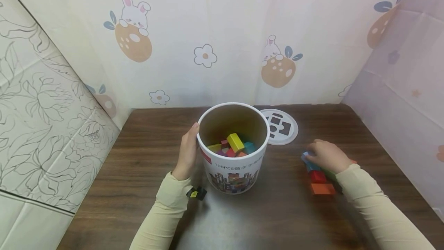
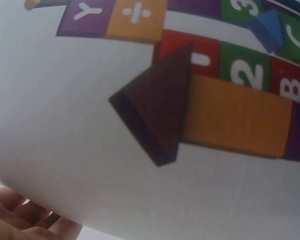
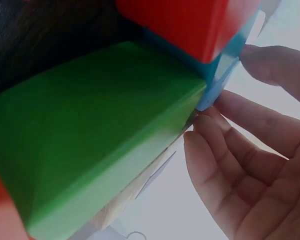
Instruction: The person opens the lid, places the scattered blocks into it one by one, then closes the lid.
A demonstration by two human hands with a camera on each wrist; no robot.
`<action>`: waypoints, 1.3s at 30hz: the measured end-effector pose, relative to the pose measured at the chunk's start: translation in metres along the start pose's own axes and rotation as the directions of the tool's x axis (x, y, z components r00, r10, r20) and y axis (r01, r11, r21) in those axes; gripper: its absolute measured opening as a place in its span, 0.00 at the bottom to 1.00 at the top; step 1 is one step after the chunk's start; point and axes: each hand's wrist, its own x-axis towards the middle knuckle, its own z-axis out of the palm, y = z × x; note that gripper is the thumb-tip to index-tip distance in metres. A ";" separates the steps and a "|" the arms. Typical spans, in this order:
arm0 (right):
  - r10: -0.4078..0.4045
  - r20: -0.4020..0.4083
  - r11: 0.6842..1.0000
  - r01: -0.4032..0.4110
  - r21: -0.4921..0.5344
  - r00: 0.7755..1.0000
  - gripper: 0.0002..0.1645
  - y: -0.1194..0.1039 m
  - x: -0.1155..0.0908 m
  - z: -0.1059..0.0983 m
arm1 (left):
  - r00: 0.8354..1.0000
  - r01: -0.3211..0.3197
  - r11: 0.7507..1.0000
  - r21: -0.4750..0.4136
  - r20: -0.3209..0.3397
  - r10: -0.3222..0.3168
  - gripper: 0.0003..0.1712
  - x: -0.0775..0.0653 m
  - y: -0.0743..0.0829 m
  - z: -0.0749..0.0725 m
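Note:
A white bucket [image 1: 212, 171] with printed block pictures stands upright, holding several coloured blocks, among them a yellow block [image 1: 235, 143]. My left hand [image 1: 186, 153] holds the bucket's left side, thumb by the rim; the left wrist view shows its fingers [image 2: 32, 215] along the wall. At the right, my right hand [image 1: 327, 156] pinches a light blue block [image 1: 310, 164] between thumb and fingers. Beside it are a red block [image 1: 318, 176], an orange block [image 1: 322, 189] and a green block [image 3: 100, 120]. The hand partly hides the green one in the head view.
Behind the bucket, to its right, a round white lid [image 1: 290, 133] with shaped cutouts lies on the brown wooden table [image 1: 145, 188]. A patterned cloth [image 1: 180, 18] hangs along the table's back edge and right side. A black and yellow object [image 1: 197, 193] sits at the left wrist.

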 end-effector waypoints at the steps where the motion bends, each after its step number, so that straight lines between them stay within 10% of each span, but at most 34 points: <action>1: -0.002 0.000 1.000 0.002 0.002 1.000 0.17 0.000 0.000 0.000 | 1.000 -0.003 1.000 -0.002 0.002 0.003 0.30 0.000 0.000 0.000; 18: -0.041 -0.032 0.999 0.042 0.034 0.999 0.19 -0.009 0.011 -0.036 | 1.000 -0.011 1.000 -0.009 0.004 0.011 0.30 0.000 0.001 0.000; 39: -0.178 -0.168 0.982 0.186 0.036 0.970 0.19 -0.086 0.027 -0.110 | 1.000 -0.004 0.999 -0.048 -0.002 0.004 0.30 -0.001 0.001 0.001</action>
